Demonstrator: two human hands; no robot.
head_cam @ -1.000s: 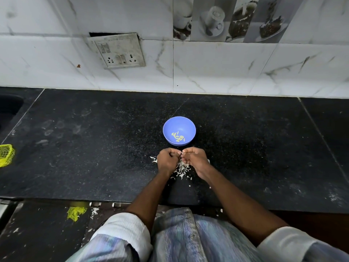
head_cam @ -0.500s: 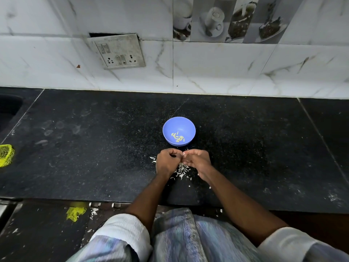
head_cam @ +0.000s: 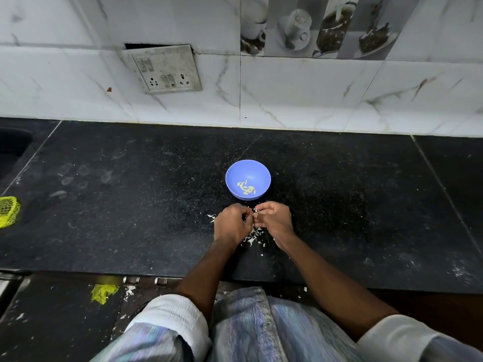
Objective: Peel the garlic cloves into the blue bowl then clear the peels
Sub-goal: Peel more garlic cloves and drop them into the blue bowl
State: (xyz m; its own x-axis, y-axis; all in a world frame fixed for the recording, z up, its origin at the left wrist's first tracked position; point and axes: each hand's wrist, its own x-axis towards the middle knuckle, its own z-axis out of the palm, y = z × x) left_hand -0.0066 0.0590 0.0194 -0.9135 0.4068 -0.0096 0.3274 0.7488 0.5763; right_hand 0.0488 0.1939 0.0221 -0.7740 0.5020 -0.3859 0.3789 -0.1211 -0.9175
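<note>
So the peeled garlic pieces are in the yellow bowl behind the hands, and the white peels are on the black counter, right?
Not quite: the bowl is blue, not yellow. The head view shows the peeled garlic pieces lying in it, just behind the left hand and right hand. The rest is right: the white peels lie scattered on the black counter under the hands.

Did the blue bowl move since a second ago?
No. The blue bowl sits at the same spot on the black counter, just beyond both hands, below the same wall tile seam.

Dim, bluish light, bright wall tiles, dark counter, wide-angle bending at edges (sleeves blurred)
</note>
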